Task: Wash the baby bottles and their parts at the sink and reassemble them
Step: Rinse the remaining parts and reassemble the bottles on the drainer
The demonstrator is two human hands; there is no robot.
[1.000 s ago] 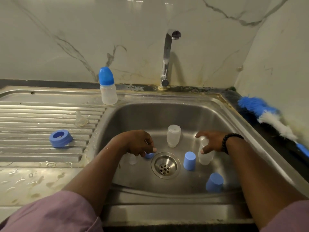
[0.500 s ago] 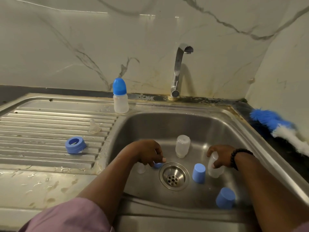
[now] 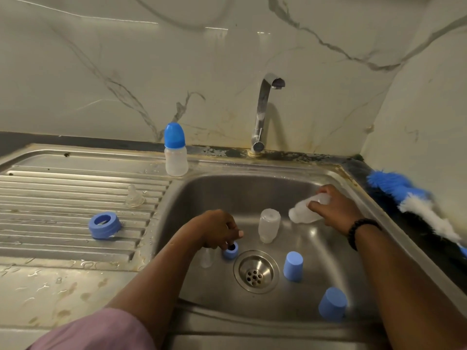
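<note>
My right hand (image 3: 334,209) grips a clear bottle body (image 3: 304,213), lifted and tilted sideways above the right side of the basin. My left hand (image 3: 217,229) pinches a blue screw ring (image 3: 231,250) at the basin floor beside the drain (image 3: 255,271). A clear teat (image 3: 207,257) stands just left of that ring, partly behind my arm. Another clear bottle body (image 3: 269,224) stands upside down in the basin. Two blue caps (image 3: 293,266) (image 3: 332,307) stand on the basin floor. An assembled bottle with a blue cap (image 3: 176,150) stands on the sink ledge.
On the ribbed drainboard (image 3: 50,198) lie a blue screw ring (image 3: 104,224) and a clear teat (image 3: 135,195). The tap (image 3: 264,114) rises behind the basin with no water running. A blue and white bottle brush (image 3: 414,203) lies on the dark counter at the right.
My right hand has lifted the clear bottle body off the basin floor and tipped it sideways. My left hand stays at the blue ring by the drain. The camera has tilted up.
</note>
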